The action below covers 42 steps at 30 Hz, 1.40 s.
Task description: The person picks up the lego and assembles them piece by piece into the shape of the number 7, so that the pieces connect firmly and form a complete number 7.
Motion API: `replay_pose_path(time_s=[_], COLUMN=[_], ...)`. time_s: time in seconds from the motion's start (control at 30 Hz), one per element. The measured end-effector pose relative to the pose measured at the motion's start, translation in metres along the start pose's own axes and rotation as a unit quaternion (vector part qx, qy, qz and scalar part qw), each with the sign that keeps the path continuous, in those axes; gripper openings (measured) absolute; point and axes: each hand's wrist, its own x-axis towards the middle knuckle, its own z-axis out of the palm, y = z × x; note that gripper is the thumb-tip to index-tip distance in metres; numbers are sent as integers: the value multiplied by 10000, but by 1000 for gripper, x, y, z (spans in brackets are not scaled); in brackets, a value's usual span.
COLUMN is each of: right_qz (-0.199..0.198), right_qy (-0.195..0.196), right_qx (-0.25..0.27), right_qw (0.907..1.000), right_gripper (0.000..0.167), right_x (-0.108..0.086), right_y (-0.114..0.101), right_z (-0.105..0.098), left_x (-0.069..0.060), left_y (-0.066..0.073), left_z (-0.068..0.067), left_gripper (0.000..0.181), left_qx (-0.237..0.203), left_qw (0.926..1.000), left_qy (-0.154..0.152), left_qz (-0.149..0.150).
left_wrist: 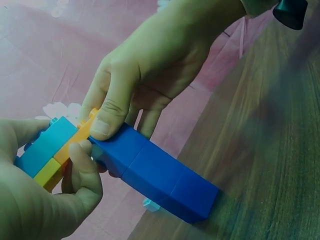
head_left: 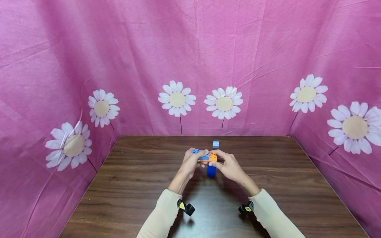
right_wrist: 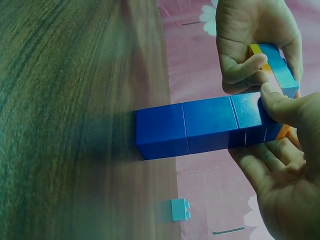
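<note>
A tower of dark blue toy building bricks (head_left: pixel 211 171) stands upright on the table. At its top an orange brick (head_left: pixel 213 157) lies crosswise, reaching out to the left. A lighter blue brick (left_wrist: pixel 52 142) sits on the orange one's left part, with a yellow brick (left_wrist: pixel 46 173) beneath. My left hand (head_left: pixel 189 163) holds this left end, thumb over the blue brick and fingers curled below. With thumb and fingers on opposite sides, my right hand (head_left: pixel 230 165) grips the tower's top and the orange brick. Whether every joint is fully pressed together is hidden by the fingers.
A small light blue brick (head_left: pixel 215 144) lies behind the tower, near the back edge of the brown wooden table (head_left: pixel 134 185). A pink cloth (head_left: pixel 196 49) with white flowers hangs around the back and sides.
</note>
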Motion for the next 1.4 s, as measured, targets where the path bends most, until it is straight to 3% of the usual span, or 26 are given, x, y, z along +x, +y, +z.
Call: replay_pose_path(time_s=[0.53,0.77,1.0,1.17,1.3,1.4], right_qz=[-40,-38,-57,-7,-6,-65], right_qy=[5,15,135,51,-29,-103], right_qx=[181,244,123,24,-86,-143], right_qw=[9998,9997,9998,10000,10000,9998], right_gripper=[35,36,41,43,44,44], right_x=[2,0,1,3,7,11], right_y=[5,3,2,3,3,2], right_z=[2,3,4,8,11,12], left_x=[-1,-1,-2,-3,-3,-4], left_y=[0,-6,-12,-13,-9,-2], left_z=[-2,-8,-19,-26,-34,-39], left_gripper=[35,39,45,47,46,47], left_qx=[18,532,401,610,1245,1882], left_qw=[10000,9984,9971,9950,9872,9728], left_qy=[-1,62,-465,-517,-400,-347], left_qz=[20,204,453,605,916,1308])
